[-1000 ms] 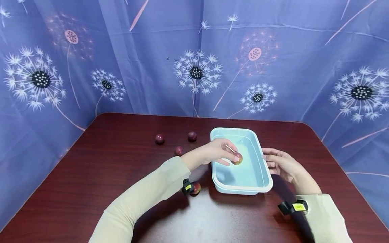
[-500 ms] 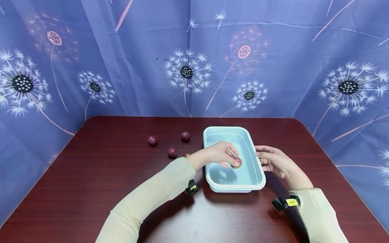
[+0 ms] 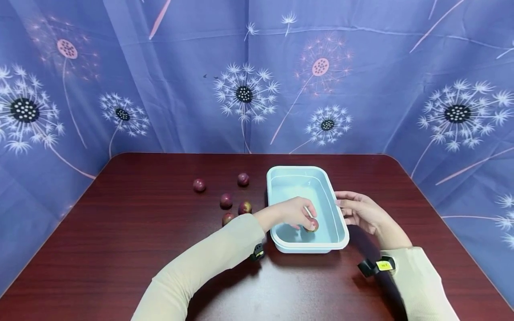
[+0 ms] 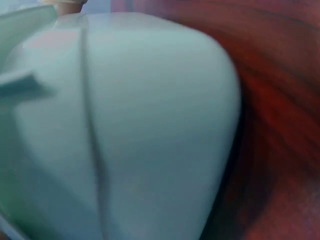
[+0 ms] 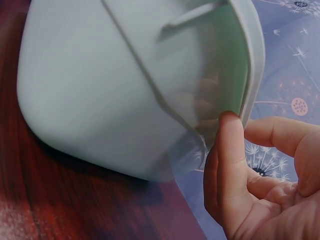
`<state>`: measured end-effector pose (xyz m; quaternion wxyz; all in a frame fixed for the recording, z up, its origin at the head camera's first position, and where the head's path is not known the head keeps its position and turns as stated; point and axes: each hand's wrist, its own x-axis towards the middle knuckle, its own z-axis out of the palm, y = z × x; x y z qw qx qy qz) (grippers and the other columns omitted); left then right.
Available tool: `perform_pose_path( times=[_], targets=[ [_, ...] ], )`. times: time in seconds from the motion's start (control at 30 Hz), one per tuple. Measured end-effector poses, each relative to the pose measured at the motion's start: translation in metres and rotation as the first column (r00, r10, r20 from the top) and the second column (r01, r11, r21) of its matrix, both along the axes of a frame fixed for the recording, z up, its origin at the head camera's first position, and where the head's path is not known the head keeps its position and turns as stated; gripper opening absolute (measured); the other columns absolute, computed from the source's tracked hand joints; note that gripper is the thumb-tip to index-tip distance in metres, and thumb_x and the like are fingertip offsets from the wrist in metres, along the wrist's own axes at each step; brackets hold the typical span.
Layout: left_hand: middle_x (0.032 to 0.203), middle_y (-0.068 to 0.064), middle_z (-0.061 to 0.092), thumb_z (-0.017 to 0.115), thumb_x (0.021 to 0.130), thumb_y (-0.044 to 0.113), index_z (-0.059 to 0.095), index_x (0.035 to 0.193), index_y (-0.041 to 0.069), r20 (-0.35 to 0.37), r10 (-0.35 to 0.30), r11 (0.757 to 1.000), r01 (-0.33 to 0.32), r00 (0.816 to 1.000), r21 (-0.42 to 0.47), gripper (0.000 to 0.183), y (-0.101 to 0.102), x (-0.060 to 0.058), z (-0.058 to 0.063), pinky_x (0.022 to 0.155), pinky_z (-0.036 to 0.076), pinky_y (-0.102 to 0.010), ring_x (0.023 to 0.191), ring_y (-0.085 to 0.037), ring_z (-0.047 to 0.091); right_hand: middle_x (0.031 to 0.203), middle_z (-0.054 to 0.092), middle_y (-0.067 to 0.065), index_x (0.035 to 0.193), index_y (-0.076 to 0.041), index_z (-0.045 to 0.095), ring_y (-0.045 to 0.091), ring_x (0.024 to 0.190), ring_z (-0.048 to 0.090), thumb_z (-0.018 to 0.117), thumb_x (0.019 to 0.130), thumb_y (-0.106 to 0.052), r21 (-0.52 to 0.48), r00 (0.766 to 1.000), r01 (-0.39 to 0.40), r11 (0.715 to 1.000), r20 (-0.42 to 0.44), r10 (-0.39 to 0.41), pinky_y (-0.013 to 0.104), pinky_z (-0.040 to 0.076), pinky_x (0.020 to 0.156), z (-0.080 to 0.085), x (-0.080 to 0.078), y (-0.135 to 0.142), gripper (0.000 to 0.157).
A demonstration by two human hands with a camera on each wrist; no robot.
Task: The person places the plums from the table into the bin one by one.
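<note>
Fingers of my right hand pinch the tub's edge, far end open; my left hand pinches a plum at its fingertips.

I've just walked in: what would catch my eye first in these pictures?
Probably the big blue curtain behind the table, printed with white and pink dandelions. Next, the pale blue tub right of the table's middle, where the left hand holds a round fruit inside and the right hand grips the right rim. Five dark reddish fruits also show on the wood, left of the tub.
</note>
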<state>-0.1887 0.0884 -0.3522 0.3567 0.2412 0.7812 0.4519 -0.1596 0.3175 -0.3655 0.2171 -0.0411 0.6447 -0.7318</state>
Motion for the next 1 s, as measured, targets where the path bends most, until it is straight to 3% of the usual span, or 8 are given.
perform_pose_path(
  times=[0.17, 0.53, 0.77, 1.0],
  targets=[
    [0.089, -0.008, 0.064, 0.07, 0.081, 0.003, 0.059, 0.101, 0.002, -0.07, -0.055, 0.998, 0.052, 0.996, -0.036, 0.023, 0.0029, 0.002, -0.0071, 0.058, 0.048, -0.022, 0.07, -0.008, 0.055, 0.09, 0.071, 0.001, 0.109, -0.017, 0.06, 0.011, 0.074, 0.068, 0.047, 0.097, -0.003, -0.001, 1.0, 0.003, 1.0, 0.0, -0.003, 0.03, 0.058, 0.067, 0.0007, 0.0002, 0.0002, 0.023],
    [0.099, -0.012, 0.067, 0.072, 0.08, 0.004, 0.06, 0.103, 0.003, -0.208, -0.15, 0.979, 0.115, 0.967, -0.168, 0.026, 0.0066, 0.0044, -0.0098, 0.066, 0.041, -0.015, 0.079, -0.007, 0.055, 0.089, 0.071, 0.0, 0.108, -0.017, 0.061, 0.01, 0.073, 0.068, 0.047, 0.097, -0.002, -0.006, 1.0, 0.007, 1.0, -0.008, -0.007, 0.029, 0.057, 0.066, -0.0016, -0.0013, 0.0007, 0.024],
    [0.101, -0.008, 0.067, 0.072, 0.082, 0.011, 0.06, 0.106, 0.005, -0.255, -0.203, 0.964, 0.147, 0.945, -0.224, 0.027, 0.0059, 0.0051, -0.0081, 0.072, 0.041, -0.015, 0.086, -0.008, 0.058, 0.088, 0.071, 0.0, 0.108, -0.018, 0.062, 0.01, 0.073, 0.068, 0.046, 0.097, -0.002, -0.004, 1.0, 0.004, 1.0, -0.015, -0.004, 0.029, 0.058, 0.066, -0.0009, -0.0027, 0.0009, 0.025],
    [0.102, -0.005, 0.066, 0.071, 0.084, 0.017, 0.06, 0.109, 0.008, -0.263, -0.199, 0.961, 0.136, 0.944, -0.241, 0.028, 0.0056, 0.005, -0.0062, 0.076, 0.044, -0.015, 0.091, -0.008, 0.059, 0.089, 0.071, 0.0, 0.108, -0.019, 0.062, 0.01, 0.073, 0.068, 0.046, 0.097, -0.002, -0.005, 1.0, 0.005, 1.0, -0.011, -0.005, 0.029, 0.057, 0.066, -0.0012, -0.0025, 0.0015, 0.026]
  ],
)
